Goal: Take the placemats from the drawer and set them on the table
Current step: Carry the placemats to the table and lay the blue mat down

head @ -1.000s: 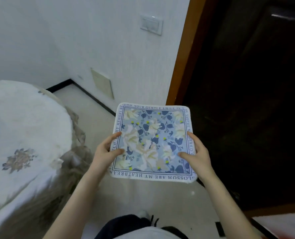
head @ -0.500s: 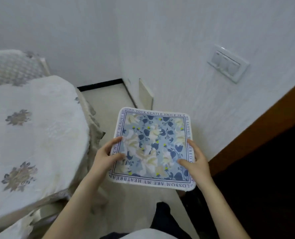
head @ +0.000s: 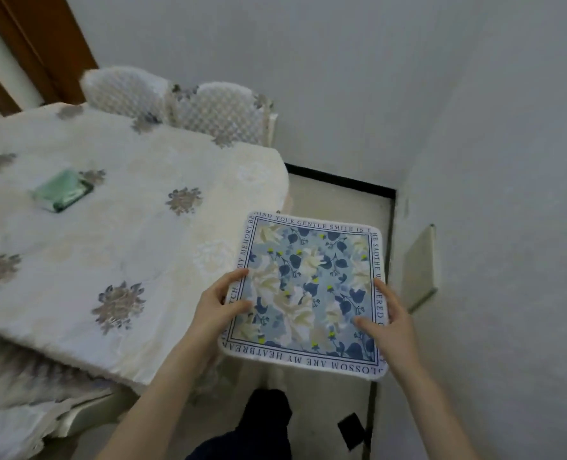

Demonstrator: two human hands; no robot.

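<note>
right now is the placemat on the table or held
Held: left hand and right hand grip the placemat by its sides, off the table.

The person is wearing dark navy trousers (head: 269, 423), showing as one softly creased leg rising from the bottom edge of the view, the cloth looking plain and matte. The left forearm (head: 162, 393) and right forearm (head: 424, 406) are showing bare down to the frame edge. The left hand (head: 214, 308) and right hand (head: 388, 323) are showing bare as well.
</note>
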